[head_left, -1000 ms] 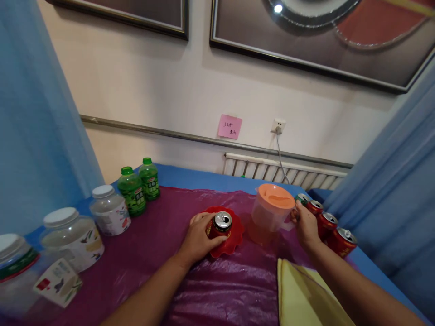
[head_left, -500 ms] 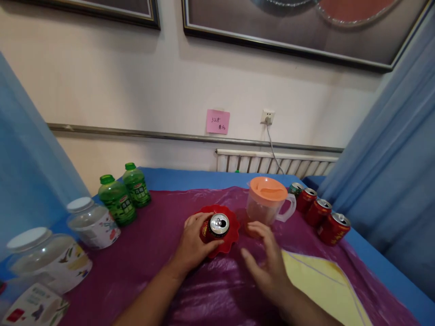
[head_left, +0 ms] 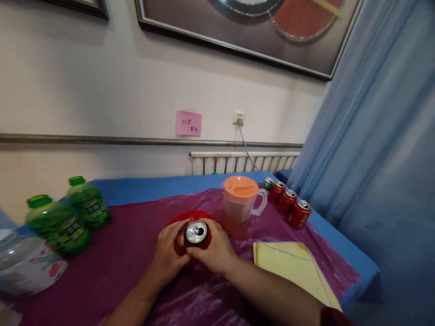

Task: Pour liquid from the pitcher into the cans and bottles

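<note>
An opened dark can with a silver top (head_left: 196,232) is upright between my hands, over a red scalloped dish (head_left: 199,214). My left hand (head_left: 167,248) wraps round the can's left side, and my right hand (head_left: 217,246) wraps round its right side. Both thumbs meet near the front of the can. Just right of the dish stands a clear pitcher (head_left: 237,208) with an orange lid and some amber liquid low inside. My hands hide most of the can's body and the front of the dish.
Two green bottles (head_left: 89,203) and a white-lidded jar (head_left: 29,267) stand at the left. Several cans (head_left: 299,214) line the right edge. A folded yellow cloth (head_left: 288,258) lies on the purple sheet (head_left: 129,226). A blue curtain (head_left: 370,136) hangs at the right.
My right hand has moved left from beside the pitcher and closed on the can's right side. My left hand still holds the can. The view has turned to the right.
</note>
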A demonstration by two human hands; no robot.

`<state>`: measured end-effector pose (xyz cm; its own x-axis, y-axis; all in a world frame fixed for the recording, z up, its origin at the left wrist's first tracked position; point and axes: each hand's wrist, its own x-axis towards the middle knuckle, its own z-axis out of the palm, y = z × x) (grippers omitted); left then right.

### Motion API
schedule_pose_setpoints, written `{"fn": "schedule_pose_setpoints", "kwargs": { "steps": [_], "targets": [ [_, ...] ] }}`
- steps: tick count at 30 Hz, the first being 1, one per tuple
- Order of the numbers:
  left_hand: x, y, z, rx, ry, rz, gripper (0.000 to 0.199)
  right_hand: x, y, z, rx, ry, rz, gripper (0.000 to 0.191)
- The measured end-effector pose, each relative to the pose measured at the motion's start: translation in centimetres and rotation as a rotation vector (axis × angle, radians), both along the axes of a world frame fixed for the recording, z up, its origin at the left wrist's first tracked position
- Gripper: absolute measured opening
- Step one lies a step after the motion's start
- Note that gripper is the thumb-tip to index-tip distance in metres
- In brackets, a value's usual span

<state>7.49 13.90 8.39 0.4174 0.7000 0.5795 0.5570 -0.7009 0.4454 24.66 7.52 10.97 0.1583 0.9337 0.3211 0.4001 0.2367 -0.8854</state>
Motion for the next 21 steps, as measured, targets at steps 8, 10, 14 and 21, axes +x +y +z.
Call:
{"fn": "schedule_pose_setpoints", "kwargs": {
  "steps": [8, 10, 14, 21],
  "targets": [
    [0.0, 1.0, -1.0, 0.023, 0.02, 0.009, 0.081, 7.6, -6.5, 1.7, 0.196, 0.047, -0.187, 0.057],
    [0.1, 1.0, -0.7, 0.002, 0.017, 0.054, 0.073, 11.6, -8.9, 1.4, 0.178, 0.02, -0.323, 0.055],
    [0.4, 0.6, 0.4, -0.019, -0.012, 0.097, 0.063, 20.4, -12.1, -0.3, 0.079, -0.028, -0.667, 0.06],
    [0.7, 0.5, 0.5, -0.025, -0.017, 0.116, 0.056, 29.9, -12.0, -4.9, -0.059, -0.134, -0.988, 0.065]
  ]
}}
